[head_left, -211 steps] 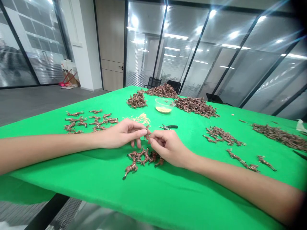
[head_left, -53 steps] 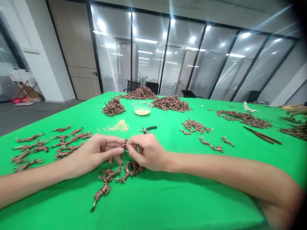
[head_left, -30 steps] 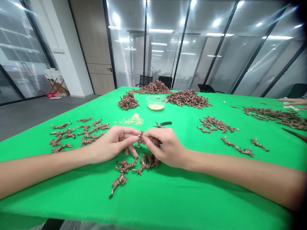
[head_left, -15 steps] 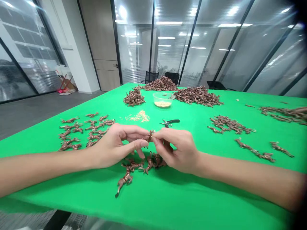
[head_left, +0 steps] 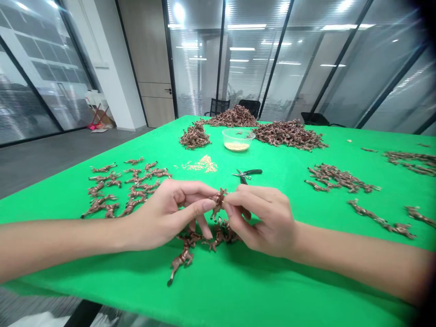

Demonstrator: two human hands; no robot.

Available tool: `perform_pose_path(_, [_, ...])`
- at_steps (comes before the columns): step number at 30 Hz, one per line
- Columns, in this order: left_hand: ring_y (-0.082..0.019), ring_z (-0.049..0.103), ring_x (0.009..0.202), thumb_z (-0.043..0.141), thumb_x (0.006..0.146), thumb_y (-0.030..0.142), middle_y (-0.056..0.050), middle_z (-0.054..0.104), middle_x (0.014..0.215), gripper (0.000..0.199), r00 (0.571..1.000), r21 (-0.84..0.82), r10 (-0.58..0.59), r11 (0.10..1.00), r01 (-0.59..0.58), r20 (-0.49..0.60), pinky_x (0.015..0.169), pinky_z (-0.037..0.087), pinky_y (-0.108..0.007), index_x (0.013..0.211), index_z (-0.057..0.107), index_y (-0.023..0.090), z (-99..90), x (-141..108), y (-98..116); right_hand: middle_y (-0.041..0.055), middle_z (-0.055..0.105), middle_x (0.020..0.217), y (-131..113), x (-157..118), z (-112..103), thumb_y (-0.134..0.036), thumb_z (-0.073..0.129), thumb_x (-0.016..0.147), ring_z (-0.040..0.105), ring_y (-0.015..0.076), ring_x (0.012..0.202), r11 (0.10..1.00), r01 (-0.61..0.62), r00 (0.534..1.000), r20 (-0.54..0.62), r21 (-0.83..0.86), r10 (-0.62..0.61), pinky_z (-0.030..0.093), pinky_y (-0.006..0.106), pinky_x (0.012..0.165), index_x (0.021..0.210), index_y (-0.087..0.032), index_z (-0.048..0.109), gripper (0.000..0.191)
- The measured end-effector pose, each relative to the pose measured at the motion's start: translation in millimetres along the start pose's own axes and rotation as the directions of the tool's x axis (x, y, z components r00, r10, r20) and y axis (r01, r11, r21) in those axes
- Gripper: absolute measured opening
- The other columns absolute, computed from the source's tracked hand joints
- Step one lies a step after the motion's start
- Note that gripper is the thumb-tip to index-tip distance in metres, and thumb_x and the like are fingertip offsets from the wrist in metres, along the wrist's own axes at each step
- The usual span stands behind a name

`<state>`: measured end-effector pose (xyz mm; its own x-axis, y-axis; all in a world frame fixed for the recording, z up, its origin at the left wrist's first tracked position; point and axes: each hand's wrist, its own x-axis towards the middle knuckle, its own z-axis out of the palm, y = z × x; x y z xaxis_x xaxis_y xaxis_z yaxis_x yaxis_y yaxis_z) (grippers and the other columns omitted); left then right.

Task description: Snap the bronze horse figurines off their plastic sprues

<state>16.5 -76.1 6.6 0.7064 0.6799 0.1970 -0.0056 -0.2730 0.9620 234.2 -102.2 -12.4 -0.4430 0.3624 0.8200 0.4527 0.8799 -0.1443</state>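
Observation:
A small copper-brown horse figure [head_left: 218,204] is pinched at the middle of the view between my left hand [head_left: 166,213] and my right hand [head_left: 264,221]. Its legs point down and part of it is hidden by my fingertips. Just below my hands lies a small tangle of similar horse figures [head_left: 221,235]. One more horse figure [head_left: 180,262] lies nearest the table's front edge, below the tangle and apart from my hands.
The green cloth-covered table [head_left: 289,281] holds loose rows of horse figures on both sides and large heaps [head_left: 289,135] at the back. Pliers [head_left: 247,175], a pale granule pile [head_left: 203,164] and a transparent bowl of granules [head_left: 237,140] stand beyond my hands.
My hands stay together on the figure, with the fingers shifted around it. The view has swung, so the table items sit further right, and the other person's hand seen earlier at the right edge is out of view.

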Motion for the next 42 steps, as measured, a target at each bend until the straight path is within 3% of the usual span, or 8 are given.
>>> perform_pose_path(9, [-0.015, 0.076, 0.066, 0.068, 0.094, 0.022, -0.001, 0.078, 0.088, 0.016, 1.0, -0.024, 0.03, 0.999, -0.029, 0.009, 0.063, 0.063, -0.019, 0.109, 0.07, 0.018, 1.8, -5.7, -0.1, -0.0033, 0.049, 0.064, -0.4, 1.0, 1.1, -0.006, 0.054, 0.09, 0.039, 0.0088, 0.054, 1.0, 0.015, 1.0, 0.002, 0.026, -0.015, 0.032, 0.023, 0.052, 0.086, -0.016, 0.058, 0.012])
perform_pose_path(20, [-0.013, 0.075, 0.062, 0.075, 0.089, 0.02, 0.001, 0.077, 0.073, 0.018, 0.999, 0.047, 0.026, 0.999, -0.025, -0.036, 0.059, 0.06, -0.014, 0.106, 0.071, 0.017, 1.9, -5.8, 1.4, -0.0023, 0.052, 0.064, 1.2, 1.0, 0.2, -0.005, 0.053, 0.092, 0.038, 0.0093, 0.053, 0.997, 0.056, 0.998, 0.027, -0.043, -0.055, 0.031, 0.023, 0.051, 0.088, -0.016, 0.058, 0.012])
perform_pose_path(28, [-0.013, 0.075, 0.06, 0.076, 0.087, 0.02, 0.001, 0.077, 0.071, 0.018, 0.999, 0.048, 0.023, 0.999, -0.021, -0.045, 0.055, 0.058, -0.012, 0.105, 0.073, 0.016, 0.1, -4.9, 0.7, -0.0015, 0.064, 0.068, 4.0, -1.8, 2.9, -0.009, 0.05, 0.096, 0.051, 0.0086, 0.053, 0.995, 0.054, 0.998, 0.046, -0.083, -0.05, 0.037, 0.021, 0.053, 0.091, -0.018, 0.057, 0.013])
perform_pose_path(35, [-0.016, 0.074, 0.058, 0.078, 0.084, 0.019, 0.001, 0.076, 0.071, 0.019, 0.998, 0.022, 0.023, 1.0, -0.021, -0.062, 0.054, 0.062, -0.018, 0.102, 0.073, 0.015, 1.4, -2.0, 2.0, -0.0001, 0.069, 0.072, 5.6, -3.1, 1.6, -0.008, 0.051, 0.095, 0.059, 0.0089, 0.057, 0.997, 0.041, 0.998, 0.054, -0.066, -0.037, 0.042, 0.02, 0.054, 0.092, -0.019, 0.057, 0.013])
perform_pose_path(42, [-0.015, 0.074, 0.06, 0.078, 0.084, 0.022, -0.004, 0.079, 0.086, 0.021, 0.997, 0.02, 0.038, 0.999, -0.037, -0.06, 0.056, 0.064, -0.02, 0.103, 0.074, 0.013, 2.8, 0.0, 5.9, -0.0007, 0.07, 0.075, 4.2, -1.6, 2.0, -0.006, 0.053, 0.091, 0.056, 0.0072, 0.055, 0.999, 0.011, 0.999, 0.05, -0.041, -0.009, 0.042, 0.018, 0.055, 0.091, -0.019, 0.058, 0.014])
